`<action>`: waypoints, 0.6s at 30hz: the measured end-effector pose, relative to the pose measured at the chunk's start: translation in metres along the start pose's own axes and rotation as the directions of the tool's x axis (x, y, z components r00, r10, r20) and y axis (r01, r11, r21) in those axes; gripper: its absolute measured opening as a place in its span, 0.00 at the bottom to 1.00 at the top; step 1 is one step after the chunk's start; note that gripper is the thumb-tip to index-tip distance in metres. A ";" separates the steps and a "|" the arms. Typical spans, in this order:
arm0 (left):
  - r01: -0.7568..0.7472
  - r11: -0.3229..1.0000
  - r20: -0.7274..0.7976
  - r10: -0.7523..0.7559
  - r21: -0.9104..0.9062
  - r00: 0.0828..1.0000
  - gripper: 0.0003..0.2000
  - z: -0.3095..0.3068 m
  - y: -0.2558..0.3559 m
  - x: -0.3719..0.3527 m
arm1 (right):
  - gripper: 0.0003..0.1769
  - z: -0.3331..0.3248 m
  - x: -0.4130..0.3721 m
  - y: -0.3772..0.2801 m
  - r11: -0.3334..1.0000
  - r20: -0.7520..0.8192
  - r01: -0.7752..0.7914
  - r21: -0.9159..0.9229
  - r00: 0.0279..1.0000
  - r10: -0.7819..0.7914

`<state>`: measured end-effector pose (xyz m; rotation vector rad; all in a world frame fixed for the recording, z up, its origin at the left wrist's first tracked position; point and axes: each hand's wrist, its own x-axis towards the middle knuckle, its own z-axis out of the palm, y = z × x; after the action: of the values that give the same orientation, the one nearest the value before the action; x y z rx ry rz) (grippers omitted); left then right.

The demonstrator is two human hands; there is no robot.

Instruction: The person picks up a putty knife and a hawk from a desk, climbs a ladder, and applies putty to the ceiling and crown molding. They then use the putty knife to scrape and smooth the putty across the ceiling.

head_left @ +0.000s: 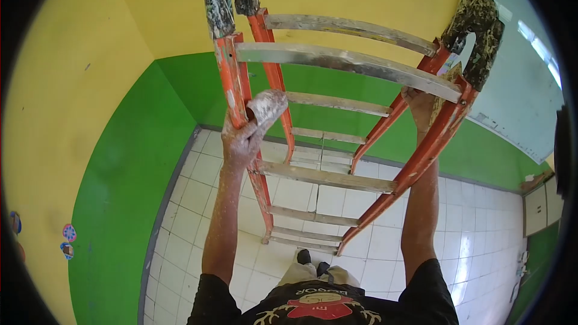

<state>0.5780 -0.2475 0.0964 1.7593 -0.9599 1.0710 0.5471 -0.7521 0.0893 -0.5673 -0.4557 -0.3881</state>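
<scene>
An orange-railed stepladder (328, 173) with metal rungs stands upright in front of me, its top corners capped in black plastic spattered with paint. My left hand (239, 139) is closed around the left front rail, below the top rung. A whitish, dust-coated rounded piece (268, 106) is tucked in the same hand against the rail; I cannot tell what it is. My right hand (419, 103) is partly hidden behind the right front rail, its fingers curled at the rear rail. Beside it a speckled yellowish-brown piece (447, 87) with a pointed tip shows past the rail.
Walls are yellow above (78, 54) and green below (129, 162), meeting in a corner at the left. White tiles cover the floor (442, 229). A whitish board (518, 78) hangs at the right, above a pale cabinet (542, 207). My feet (313, 259) stand close to the ladder's base.
</scene>
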 end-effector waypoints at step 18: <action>0.163 0.979 0.126 -0.178 0.119 0.976 0.12 -0.001 -0.008 -0.028 | 0.35 -0.022 0.008 0.006 0.986 0.020 0.003 0.165 1.000 -0.006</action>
<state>0.5751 -0.2384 0.0688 1.9864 -0.8267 0.9175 0.5634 -0.7616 0.0746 -0.4097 -0.5039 -0.3452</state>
